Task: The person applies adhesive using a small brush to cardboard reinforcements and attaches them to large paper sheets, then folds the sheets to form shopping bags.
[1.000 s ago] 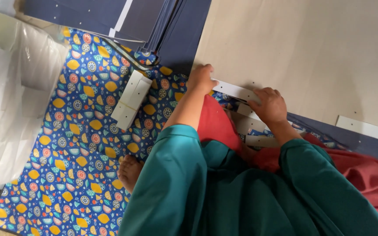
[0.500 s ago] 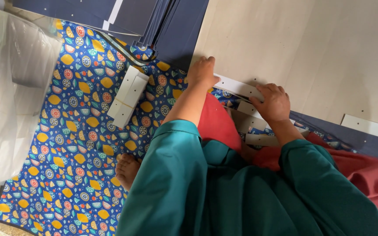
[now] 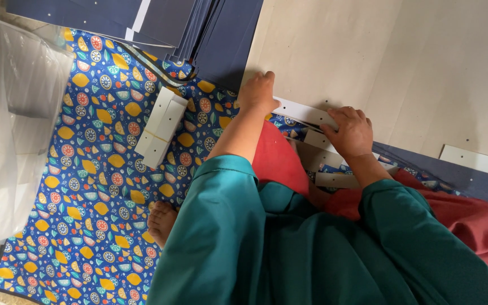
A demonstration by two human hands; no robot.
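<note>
Teal sleeves [image 3: 266, 248] fill the nearest part of the view, and beneath them we see a red garment [image 3: 470, 220] and a bare foot [image 3: 162, 221] resting on a blue mat [image 3: 86, 186] printed with lemons and round slices. Beyond the sleeves, we find our left hand [image 3: 259, 93] pressed down on the near end of a white strip [image 3: 306, 114] pierced with small holes; the fingers are curled together over the strip's end. Our right hand [image 3: 350, 131] lies flat on the other end of the same strip, fingers spread and pressing rather than closing round it. The strip lies along the near edge of a large pale board [image 3: 402, 62], touching it. Just below the right hand we note further white strips [image 3: 334, 179] lying loose on the mat. To the left, well apart from both hands, sits a bundle of white strips [image 3: 160, 127]. Farther off, dark blue sheets [image 3: 199, 28] are stacked, and clear plastic wrapping [image 3: 7, 130] lies at the far left.
</note>
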